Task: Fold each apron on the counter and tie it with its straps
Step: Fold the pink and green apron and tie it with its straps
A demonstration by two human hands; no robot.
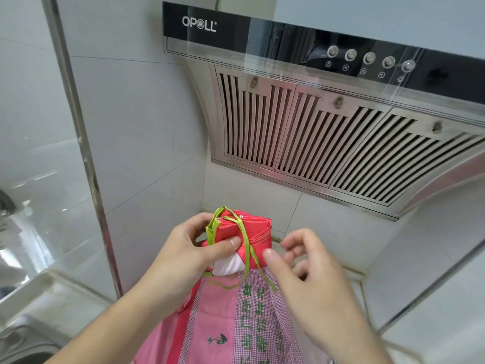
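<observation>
Red apron, folded into a tight bundle, is held up in the air in front of the tiled wall, low in the frame's centre, below the range hood. Left hand grips the bundle from its left side, thumb pressed on the red front face just above a white patch of cloth, fingers wrapped behind; bundle sits right in that grip, top end sticking up above the hand. Green strap runs over the bundle's top, down its front and hangs loose below, ends dangling over the pink apron. Right hand is just to the right of the bundle, fingers loosely curled, thumb tip close to the strap and the bundle's right edge; holds nothing, and whether the thumb touches the strap cannot be told. Pink apron with checked bands and green embroidered characters lies spread below the hands, running toward the bottom edge; a forearm covers its left side. Room: wall corner close behind the bundle, hood's slatted underside overhangs upper right, well above the hands. Metal post stands left, well apart from the left hand, with glass beyond. Sink rim at bottom left. Open air between hands and hood.
</observation>
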